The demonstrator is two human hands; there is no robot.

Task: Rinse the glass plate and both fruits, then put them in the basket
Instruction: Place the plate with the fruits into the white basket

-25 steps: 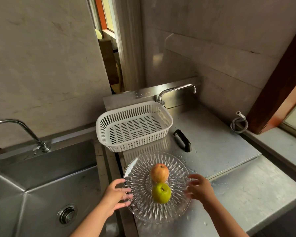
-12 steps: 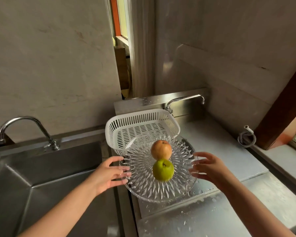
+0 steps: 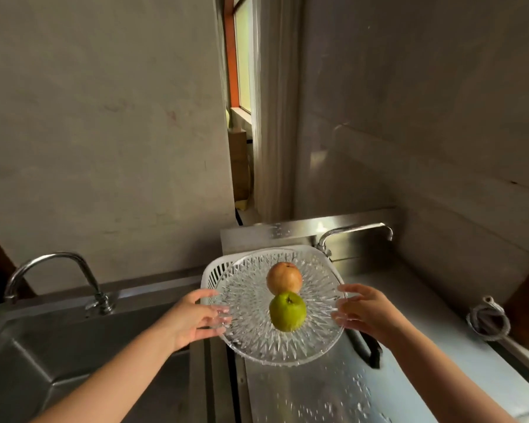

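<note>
Two hands: the left hand point(image 3: 193, 319) and the right hand point(image 3: 367, 312) each hold one side of the glass plate point(image 3: 251, 325), fingers spread and curled on its rim, thumbs on top.
Sink: the big steel sink point(image 3: 58, 361) is on the left, with its curved tap point(image 3: 52, 270) behind it. I think the rinse will go there.
Table: the wet steel table point(image 3: 409, 361) is under the plate. Drops of water lie on it.
Basket: the white plastic basket point(image 3: 214, 270) sits behind the plate, mostly hidden by it.
Plate: it is in the air, above the table and in front of the basket. It is clear cut glass, so I think it is heavy, stiff, easy to break, and slippy when wet. Hold it by both edges and keep it flat.
Fruits: the orange-red apple point(image 3: 284, 280) and the green apple point(image 3: 287, 311) sit touching in the middle of the plate. They are round and smooth, so they may roll if the plate tips.
Writing: I can see no words or labels.
</note>
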